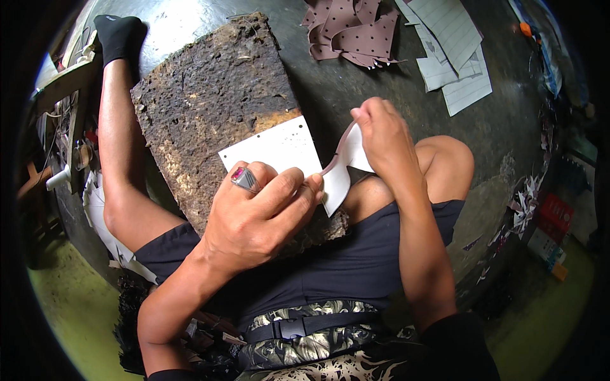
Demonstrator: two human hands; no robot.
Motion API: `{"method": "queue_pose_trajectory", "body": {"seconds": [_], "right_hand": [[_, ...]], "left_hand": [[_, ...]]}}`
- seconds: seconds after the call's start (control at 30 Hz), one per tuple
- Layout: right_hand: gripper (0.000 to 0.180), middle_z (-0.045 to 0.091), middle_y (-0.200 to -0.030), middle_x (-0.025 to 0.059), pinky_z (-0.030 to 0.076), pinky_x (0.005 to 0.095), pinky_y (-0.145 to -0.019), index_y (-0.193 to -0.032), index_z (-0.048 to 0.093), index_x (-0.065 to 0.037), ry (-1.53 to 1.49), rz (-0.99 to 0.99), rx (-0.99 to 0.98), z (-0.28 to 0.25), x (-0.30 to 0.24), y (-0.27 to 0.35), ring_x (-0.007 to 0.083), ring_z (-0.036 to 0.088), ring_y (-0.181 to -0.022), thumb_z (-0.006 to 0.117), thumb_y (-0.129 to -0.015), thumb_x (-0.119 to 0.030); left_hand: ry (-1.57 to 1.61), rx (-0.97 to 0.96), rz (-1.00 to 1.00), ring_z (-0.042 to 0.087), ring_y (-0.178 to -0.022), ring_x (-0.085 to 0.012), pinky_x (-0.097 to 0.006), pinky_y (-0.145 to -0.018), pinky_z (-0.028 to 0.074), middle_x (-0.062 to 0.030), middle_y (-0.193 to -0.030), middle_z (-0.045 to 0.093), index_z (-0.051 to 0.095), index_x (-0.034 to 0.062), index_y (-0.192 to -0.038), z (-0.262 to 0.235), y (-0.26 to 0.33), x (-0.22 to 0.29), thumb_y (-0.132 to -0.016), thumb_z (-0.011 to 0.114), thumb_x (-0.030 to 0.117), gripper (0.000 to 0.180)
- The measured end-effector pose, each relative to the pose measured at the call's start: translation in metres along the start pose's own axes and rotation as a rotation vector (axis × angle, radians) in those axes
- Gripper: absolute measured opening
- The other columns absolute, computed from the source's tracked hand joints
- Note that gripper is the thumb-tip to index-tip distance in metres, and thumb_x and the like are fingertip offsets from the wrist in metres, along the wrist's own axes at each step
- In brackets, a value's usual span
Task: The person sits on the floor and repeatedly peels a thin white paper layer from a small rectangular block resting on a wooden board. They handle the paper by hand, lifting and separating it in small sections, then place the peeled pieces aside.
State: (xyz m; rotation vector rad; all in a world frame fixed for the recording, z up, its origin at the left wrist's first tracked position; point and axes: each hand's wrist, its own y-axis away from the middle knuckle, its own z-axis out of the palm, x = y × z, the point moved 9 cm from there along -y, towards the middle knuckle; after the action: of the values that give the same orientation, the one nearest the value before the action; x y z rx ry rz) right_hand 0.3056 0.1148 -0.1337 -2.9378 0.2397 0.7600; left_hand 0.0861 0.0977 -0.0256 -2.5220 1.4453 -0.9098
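Observation:
A thick, rough, dark board (210, 89) lies across my lap. On its near right part is a flat white sheet (276, 149) with a few small dark holes. My left hand (254, 213), a red-stoned ring on one finger, presses its curled fingers on the sheet's near edge. From there a bent strip (339, 184), white on one face and mauve along its edge, rises off the board's right side. My right hand (386, 143) pinches the strip's upper end, slightly blurred. My left fingers hide where strip and sheet meet. I see no tool in either hand.
Beyond the board, mauve pieces with dark dots (352, 32) lie heaped on the dark floor. Lined paper pieces (454, 54) are at the far right. Scraps (527, 200) and a red box (555, 217) lie to the right; wooden clutter (67, 95) stands left.

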Motion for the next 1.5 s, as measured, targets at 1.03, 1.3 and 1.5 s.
{"method": "queue_pose_trajectory", "body": {"seconds": [1.03,1.3,1.5], "right_hand": [[0.030,0.078,-0.098,0.0037,0.057,0.0295,-0.079,-0.130,0.071,-0.001,-0.652,0.015,-0.707,-0.043,-0.090,0.010,0.0099,0.072,-0.089,0.080,-0.101,-0.003],[0.018,0.078,-0.111,0.0035,0.056,0.0253,-0.090,-0.123,0.079,0.004,-0.987,0.146,-0.673,-0.055,-0.088,0.019,0.0095,0.071,-0.102,0.081,-0.107,-0.004],[0.022,0.076,-0.099,0.0031,0.052,0.0286,-0.071,-0.121,0.077,-0.001,-1.046,0.106,-0.635,-0.039,-0.118,0.037,0.0091,0.065,-0.080,0.086,-0.103,-0.009]], "left_hand": [[-0.045,-0.086,-0.317,0.069,-0.117,-0.0292,-0.043,-0.100,0.054,-0.0057,-0.140,0.074,0.073,0.0151,-0.154,-0.028,0.001,-0.004,-0.086,0.097,0.017,0.072],[-0.311,-0.246,-0.159,0.071,-0.103,-0.0267,-0.053,-0.115,0.047,-0.0034,-0.095,0.072,0.071,0.0143,-0.088,-0.072,-0.046,0.002,-0.087,0.096,0.040,0.036],[-0.022,-0.548,-0.512,0.068,-0.076,-0.0286,-0.049,-0.104,0.051,-0.0043,-0.077,0.066,0.073,0.0121,-0.093,-0.087,-0.021,-0.002,-0.087,0.096,0.037,0.035]]}}
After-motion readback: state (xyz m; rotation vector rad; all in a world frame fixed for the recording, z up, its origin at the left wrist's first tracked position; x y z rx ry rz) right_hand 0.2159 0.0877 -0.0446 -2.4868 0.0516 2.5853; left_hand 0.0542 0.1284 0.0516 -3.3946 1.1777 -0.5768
